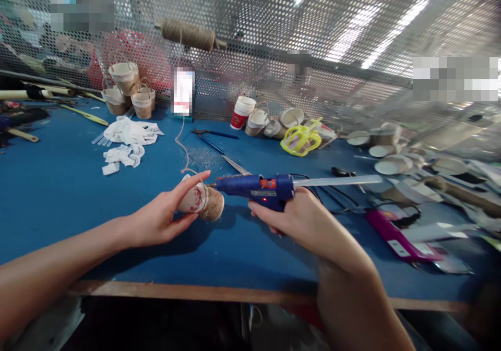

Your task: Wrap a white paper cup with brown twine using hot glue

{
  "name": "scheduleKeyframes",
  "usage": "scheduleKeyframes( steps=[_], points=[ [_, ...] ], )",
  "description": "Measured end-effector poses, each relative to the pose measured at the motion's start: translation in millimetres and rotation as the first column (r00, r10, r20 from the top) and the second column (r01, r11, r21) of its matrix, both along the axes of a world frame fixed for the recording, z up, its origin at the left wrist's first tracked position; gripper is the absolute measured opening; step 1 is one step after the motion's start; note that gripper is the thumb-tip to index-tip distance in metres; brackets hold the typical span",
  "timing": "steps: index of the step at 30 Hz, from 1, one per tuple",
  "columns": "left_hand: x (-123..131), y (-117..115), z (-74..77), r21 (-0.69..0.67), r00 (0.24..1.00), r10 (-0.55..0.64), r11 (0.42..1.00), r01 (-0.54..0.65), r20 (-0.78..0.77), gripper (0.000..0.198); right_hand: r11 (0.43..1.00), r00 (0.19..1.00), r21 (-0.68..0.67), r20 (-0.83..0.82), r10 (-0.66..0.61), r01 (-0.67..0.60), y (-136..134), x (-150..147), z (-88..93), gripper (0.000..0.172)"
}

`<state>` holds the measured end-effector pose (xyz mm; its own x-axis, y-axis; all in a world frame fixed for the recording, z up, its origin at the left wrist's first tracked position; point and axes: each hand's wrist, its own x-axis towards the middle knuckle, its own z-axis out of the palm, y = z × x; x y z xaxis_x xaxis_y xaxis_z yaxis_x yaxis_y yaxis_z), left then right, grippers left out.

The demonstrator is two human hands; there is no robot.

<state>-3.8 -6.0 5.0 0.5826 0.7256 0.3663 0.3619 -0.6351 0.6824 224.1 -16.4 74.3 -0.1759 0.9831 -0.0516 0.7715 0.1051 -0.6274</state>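
Observation:
My left hand (162, 216) grips a paper cup (195, 200) lying on its side, its bottom part wound with brown twine (212, 205). A strand of twine runs from the cup up to a spool (188, 34) hung on the mesh wall. My right hand (301, 220) is closed round a blue hot glue gun (258, 186). The gun's nozzle points left and touches the twine-wrapped end of the cup. A clear glue stick (336, 182) sticks out of its back.
On the blue table (58, 184) lie scissors (219, 145), white paper scraps (129, 132), finished twine baskets (125, 87) at the back left, more paper cups (245, 112), a yellow plastic piece (300, 140) and a magenta tool (391, 233). A perforated metal screen closes the back.

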Motion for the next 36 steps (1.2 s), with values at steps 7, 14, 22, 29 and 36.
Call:
scheduleKeyframes(
  steps=[7,14,22,29,36],
  points=[
    [-1,1,1.3,-0.009,1.000,0.019,1.000,-0.019,-0.011,0.063,0.997,0.988,-0.073,-0.152,-0.034,0.023,11,2,-5.7,0.021],
    [-4,5,1.4,-0.087,0.996,0.088,0.992,-0.086,0.017,0.064,0.971,0.937,0.003,-0.265,-0.229,0.238,61,25,-22.7,0.021],
    [-1,7,3.7,-0.222,0.990,0.097,0.972,-0.073,0.100,0.066,0.905,0.906,0.015,-0.010,-0.424,0.424,128,48,-50.3,0.025],
    [0,3,7.1,-0.267,0.987,0.070,0.963,-0.029,0.145,0.067,0.900,0.899,0.173,0.115,-0.422,0.400,117,42,-42.4,0.018],
    [0,1,2.4,-0.243,0.990,0.031,0.970,0.004,0.138,0.066,0.928,0.937,0.232,-0.127,0.326,-0.291,49,-25,-12.4,0.022]
  ],
)
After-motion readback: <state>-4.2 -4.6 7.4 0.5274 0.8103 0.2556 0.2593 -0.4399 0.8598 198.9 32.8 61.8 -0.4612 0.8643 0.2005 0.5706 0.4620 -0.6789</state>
